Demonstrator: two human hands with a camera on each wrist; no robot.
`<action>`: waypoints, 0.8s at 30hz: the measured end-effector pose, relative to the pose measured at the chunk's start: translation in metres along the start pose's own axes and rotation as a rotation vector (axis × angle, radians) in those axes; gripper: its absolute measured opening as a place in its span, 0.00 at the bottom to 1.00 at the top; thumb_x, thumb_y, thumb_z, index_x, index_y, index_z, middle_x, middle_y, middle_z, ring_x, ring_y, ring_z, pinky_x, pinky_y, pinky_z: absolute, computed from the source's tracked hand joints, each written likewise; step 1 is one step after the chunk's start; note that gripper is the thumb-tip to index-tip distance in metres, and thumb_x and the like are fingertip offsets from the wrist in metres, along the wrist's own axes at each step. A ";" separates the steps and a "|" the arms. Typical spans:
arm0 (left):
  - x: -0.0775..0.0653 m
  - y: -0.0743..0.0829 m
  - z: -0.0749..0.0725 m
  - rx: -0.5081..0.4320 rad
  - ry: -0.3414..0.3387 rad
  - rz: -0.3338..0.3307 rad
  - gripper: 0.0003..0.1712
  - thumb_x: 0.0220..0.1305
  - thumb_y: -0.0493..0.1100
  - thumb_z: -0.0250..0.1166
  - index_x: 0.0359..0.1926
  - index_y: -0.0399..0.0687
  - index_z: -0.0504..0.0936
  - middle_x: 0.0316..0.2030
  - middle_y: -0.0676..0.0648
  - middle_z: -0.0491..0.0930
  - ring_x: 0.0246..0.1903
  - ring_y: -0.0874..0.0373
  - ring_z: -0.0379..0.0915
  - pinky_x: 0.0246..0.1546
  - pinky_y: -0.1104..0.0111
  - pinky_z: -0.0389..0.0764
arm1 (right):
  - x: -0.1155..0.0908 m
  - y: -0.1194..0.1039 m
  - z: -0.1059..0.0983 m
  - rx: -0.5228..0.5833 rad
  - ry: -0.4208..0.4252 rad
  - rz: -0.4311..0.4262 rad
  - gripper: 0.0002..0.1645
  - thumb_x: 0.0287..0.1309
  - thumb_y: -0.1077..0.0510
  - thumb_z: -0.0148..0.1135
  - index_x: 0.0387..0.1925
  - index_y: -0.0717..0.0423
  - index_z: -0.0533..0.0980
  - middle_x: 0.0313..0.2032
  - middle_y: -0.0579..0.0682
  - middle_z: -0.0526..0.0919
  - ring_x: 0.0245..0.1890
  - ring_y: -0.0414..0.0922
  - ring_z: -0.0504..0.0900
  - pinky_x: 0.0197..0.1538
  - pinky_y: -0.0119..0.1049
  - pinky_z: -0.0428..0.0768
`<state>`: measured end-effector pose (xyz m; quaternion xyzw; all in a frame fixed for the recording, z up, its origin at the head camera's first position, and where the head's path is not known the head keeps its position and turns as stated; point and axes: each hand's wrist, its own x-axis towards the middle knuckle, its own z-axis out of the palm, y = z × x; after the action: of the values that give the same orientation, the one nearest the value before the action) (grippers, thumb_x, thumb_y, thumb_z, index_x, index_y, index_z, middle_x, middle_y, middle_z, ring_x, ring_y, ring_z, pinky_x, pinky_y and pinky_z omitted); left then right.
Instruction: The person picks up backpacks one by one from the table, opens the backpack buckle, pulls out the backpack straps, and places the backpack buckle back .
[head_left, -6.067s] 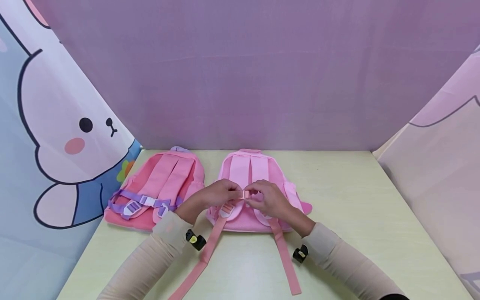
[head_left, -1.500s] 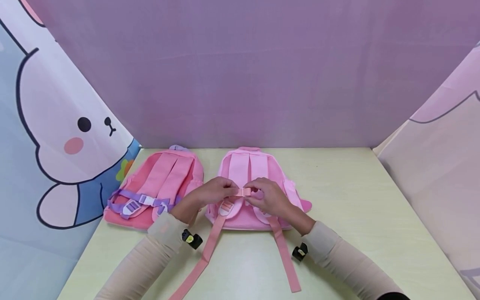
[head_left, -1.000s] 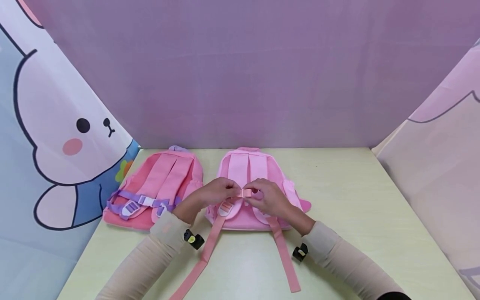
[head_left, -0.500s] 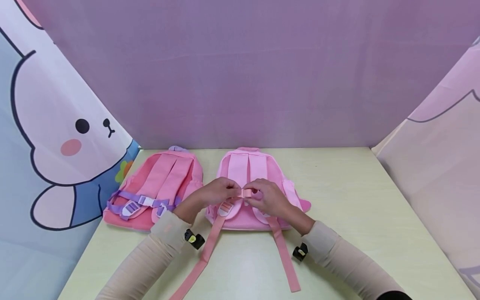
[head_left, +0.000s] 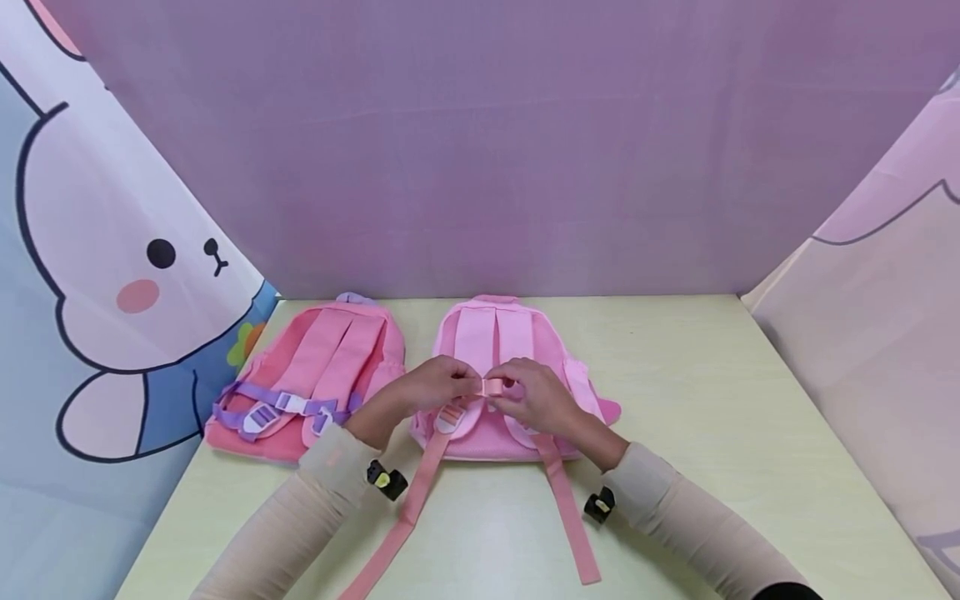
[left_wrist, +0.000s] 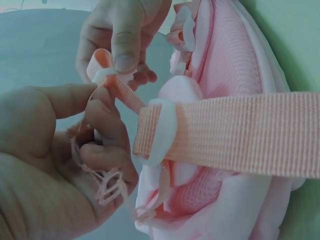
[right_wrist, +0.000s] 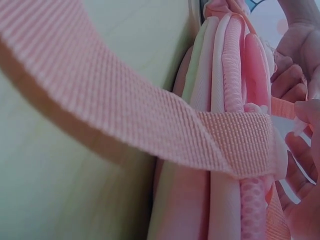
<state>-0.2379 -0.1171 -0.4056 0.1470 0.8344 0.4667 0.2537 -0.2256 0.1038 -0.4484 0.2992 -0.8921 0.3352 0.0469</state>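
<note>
I've L hand (head_left: 437,383) & R hand (head_left: 538,393) pinching buckled strap (head_left: 493,387) above light-pink backpack (head_left: 514,335); prob. adjusting it, next move needs steady pull.

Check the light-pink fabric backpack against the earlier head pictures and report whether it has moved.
No. Judged against the far-right corner of the pale rectangular table, the light-pink fabric backpack shows no visible shift.

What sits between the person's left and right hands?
A narrow peach webbing strap, looped through a small white plastic buckle; the left wrist view shows both.
</note>
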 end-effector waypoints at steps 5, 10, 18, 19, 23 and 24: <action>-0.003 -0.002 -0.002 -0.005 0.007 -0.019 0.13 0.75 0.42 0.58 0.45 0.39 0.86 0.31 0.47 0.81 0.31 0.58 0.75 0.33 0.70 0.77 | 0.000 -0.002 -0.001 -0.001 0.001 0.005 0.18 0.58 0.55 0.75 0.50 0.47 0.83 0.42 0.44 0.84 0.41 0.42 0.79 0.46 0.38 0.82; -0.004 -0.005 -0.004 0.005 0.023 -0.031 0.13 0.75 0.43 0.59 0.46 0.39 0.86 0.34 0.46 0.84 0.34 0.58 0.76 0.36 0.70 0.78 | 0.000 -0.002 -0.001 -0.008 0.000 0.011 0.18 0.58 0.55 0.75 0.50 0.47 0.83 0.42 0.43 0.84 0.41 0.42 0.78 0.46 0.36 0.82; -0.003 -0.007 -0.003 -0.022 0.015 -0.018 0.13 0.75 0.41 0.58 0.45 0.38 0.85 0.33 0.46 0.83 0.32 0.58 0.76 0.35 0.69 0.78 | 0.000 -0.001 0.001 -0.007 0.001 0.013 0.18 0.57 0.56 0.75 0.50 0.47 0.83 0.41 0.44 0.84 0.41 0.42 0.78 0.46 0.37 0.82; -0.003 -0.008 -0.003 -0.024 0.015 -0.013 0.13 0.75 0.41 0.58 0.45 0.38 0.85 0.33 0.45 0.83 0.32 0.58 0.76 0.35 0.69 0.78 | 0.000 -0.001 0.001 -0.010 0.000 0.013 0.18 0.57 0.56 0.75 0.50 0.47 0.83 0.41 0.44 0.84 0.41 0.42 0.78 0.46 0.37 0.82; -0.002 -0.009 -0.002 -0.031 0.015 -0.004 0.12 0.75 0.40 0.57 0.45 0.37 0.85 0.33 0.45 0.83 0.32 0.58 0.76 0.34 0.69 0.79 | -0.001 -0.001 0.001 -0.008 0.000 0.013 0.18 0.57 0.55 0.75 0.50 0.48 0.83 0.41 0.44 0.84 0.40 0.43 0.78 0.45 0.37 0.82; -0.002 -0.009 -0.002 -0.034 0.015 -0.002 0.13 0.75 0.40 0.57 0.45 0.37 0.85 0.33 0.45 0.83 0.32 0.58 0.76 0.34 0.69 0.79 | -0.001 -0.001 0.001 -0.008 0.000 0.013 0.18 0.57 0.55 0.75 0.50 0.48 0.83 0.41 0.44 0.84 0.40 0.44 0.78 0.44 0.37 0.82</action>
<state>-0.2374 -0.1244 -0.4114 0.1383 0.8285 0.4815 0.2503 -0.2245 0.1031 -0.4491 0.2934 -0.8953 0.3319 0.0461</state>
